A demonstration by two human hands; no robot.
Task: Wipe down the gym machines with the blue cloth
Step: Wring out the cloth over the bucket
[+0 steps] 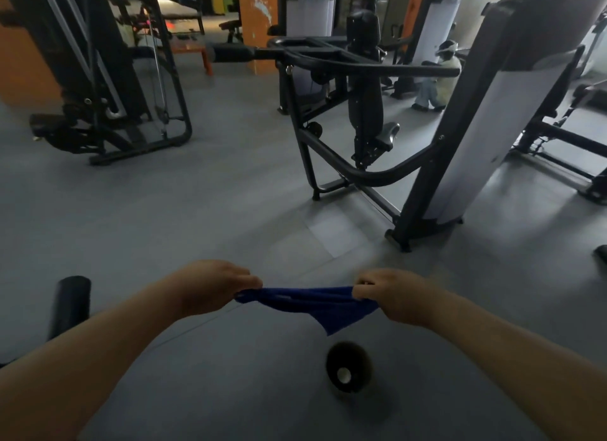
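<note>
The blue cloth (315, 304) is stretched between my two hands above the grey floor, low in the view. My left hand (213, 284) pinches its left end and my right hand (391, 293) grips its right end, and a corner of the cloth hangs down between them. A black gym machine (361, 119) with a curved frame, padded seat and grey-white weight-stack cover stands ahead to the right, well beyond my hands. Another black cable machine (108, 79) stands at the far left.
A dark round foam roller end (348, 368) sits low, just below the cloth. A black padded roller (72, 302) juts in at the lower left. An orange pillar (258, 23) rises at the back. A person (437, 79) crouches far right among further machines.
</note>
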